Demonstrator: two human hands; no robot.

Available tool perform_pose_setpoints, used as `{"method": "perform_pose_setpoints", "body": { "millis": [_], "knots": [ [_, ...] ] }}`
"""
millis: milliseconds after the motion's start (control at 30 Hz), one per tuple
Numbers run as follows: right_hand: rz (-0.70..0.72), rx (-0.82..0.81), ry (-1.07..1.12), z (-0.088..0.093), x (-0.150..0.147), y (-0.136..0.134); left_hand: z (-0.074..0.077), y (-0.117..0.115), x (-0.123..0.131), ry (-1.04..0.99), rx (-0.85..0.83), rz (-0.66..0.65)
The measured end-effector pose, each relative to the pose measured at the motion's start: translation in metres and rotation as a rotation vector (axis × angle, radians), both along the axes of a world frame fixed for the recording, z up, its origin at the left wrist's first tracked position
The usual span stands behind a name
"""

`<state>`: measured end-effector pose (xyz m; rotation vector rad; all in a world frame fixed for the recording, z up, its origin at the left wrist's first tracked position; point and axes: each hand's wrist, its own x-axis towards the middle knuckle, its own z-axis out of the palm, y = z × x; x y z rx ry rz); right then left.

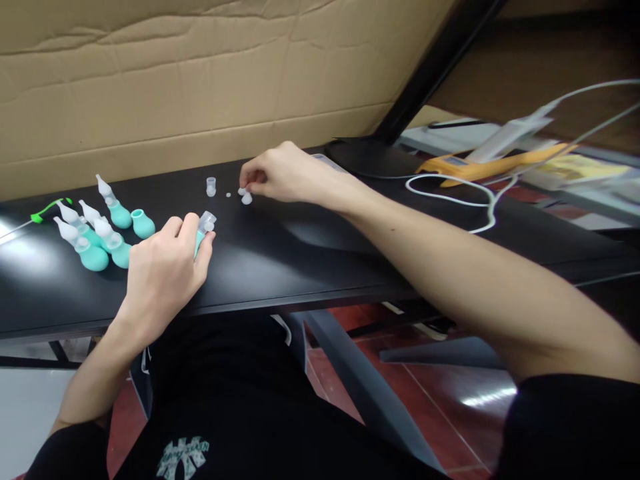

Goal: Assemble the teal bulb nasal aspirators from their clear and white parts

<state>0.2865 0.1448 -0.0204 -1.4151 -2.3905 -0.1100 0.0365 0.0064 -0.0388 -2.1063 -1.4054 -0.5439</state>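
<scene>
My left hand (163, 267) rests on the black table (300, 260), fingers closed round a teal bulb with a clear collar (206, 221) sticking out past the thumb. My right hand (280, 175) reaches further back and pinches a small white silicone tip (246, 197) on the table. A clear collar piece (211, 187) stands just left of it, with a tiny white piece (228, 195) between them. Several teal bulbs with white tips (93, 230) lie in a group at the left; one bulb (143, 224) has no tip.
A cardboard sheet (200, 80) stands behind the table. A green-ended tool (47, 210) lies at the far left. White cables (470, 193), an orange tool (490, 167) and a dark monitor base (370, 157) sit at the right.
</scene>
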Motion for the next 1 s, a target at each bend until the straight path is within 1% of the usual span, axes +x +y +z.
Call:
{"method": "perform_pose_setpoints", "body": {
  "millis": [133, 267, 400, 567, 1000],
  "knots": [
    [0.013, 0.017, -0.020, -0.0015, 0.0009, 0.0005, 0.0008, -0.0003, 0.0007, 0.014, 0.006, 0.002],
    [0.036, -0.013, -0.032, -0.0033, -0.0003, -0.0006, 0.0011, -0.0010, 0.0011, 0.017, -0.015, 0.013],
    [0.029, 0.002, 0.019, -0.0049, -0.0002, 0.0011, 0.0006, -0.0007, 0.0007, 0.017, -0.015, 0.013],
    [0.015, -0.032, 0.097, -0.0050, 0.0019, 0.0055, 0.0006, -0.0007, 0.0006, 0.007, -0.032, 0.006],
    [0.058, -0.095, 0.136, -0.0038, 0.0045, 0.0051, 0.0006, 0.0001, 0.0011, 0.015, -0.034, 0.003]
  ]
}}
